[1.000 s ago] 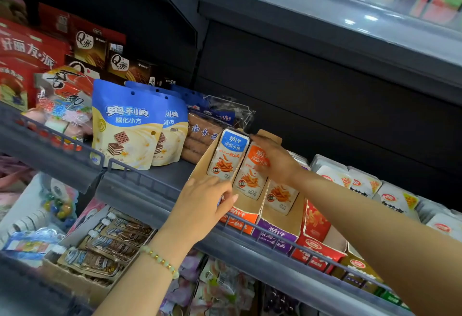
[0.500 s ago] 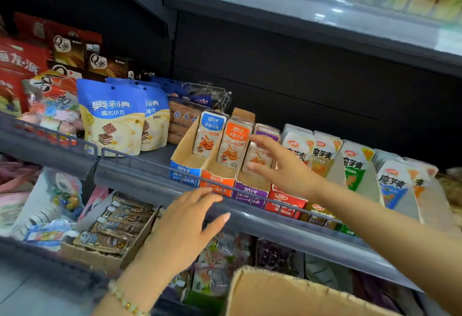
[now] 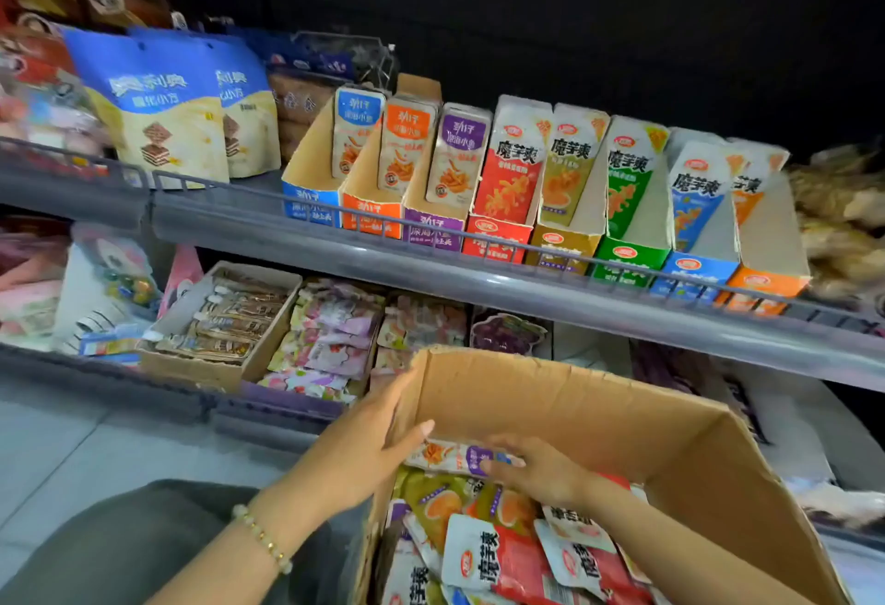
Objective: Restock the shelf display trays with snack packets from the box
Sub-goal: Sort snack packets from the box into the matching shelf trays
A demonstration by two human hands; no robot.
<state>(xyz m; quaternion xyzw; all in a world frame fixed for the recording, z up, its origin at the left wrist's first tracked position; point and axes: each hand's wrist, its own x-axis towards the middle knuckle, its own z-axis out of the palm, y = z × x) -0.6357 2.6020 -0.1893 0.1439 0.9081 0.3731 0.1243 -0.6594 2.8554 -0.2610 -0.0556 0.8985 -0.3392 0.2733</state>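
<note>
The person is bending over the cardboard box [image 3: 574, 408], which is sitting open in front of the lower shelf [image 3: 268, 417]. The left hand [image 3: 373, 456] is gripping the box's left wall, with the thumb lying inside and the fingers running up the outside. A beaded bracelet [image 3: 263, 540] is hanging on that wrist.

The right hand [image 3: 546, 470] is reaching inside the box, its fingers lying across a purple-marked packet [image 3: 450, 456] at the top of the heap. Whether they are actually closing on it cannot be told. More snack packets [image 3: 498, 561], red, green and white, are lying loose beneath it.

On the upper shelf [image 3: 479, 288], a row of cardboard display trays is standing side by side behind the wire rail. The blue tray [image 3: 311, 202], orange tray [image 3: 371, 216] and purple tray [image 3: 433, 228] are each showing upright packets, and the red tray [image 3: 495, 240] just beside them is showing taller ones. Blue-and-cream pouches [image 3: 158, 115] are standing to the left of the trays.
</note>
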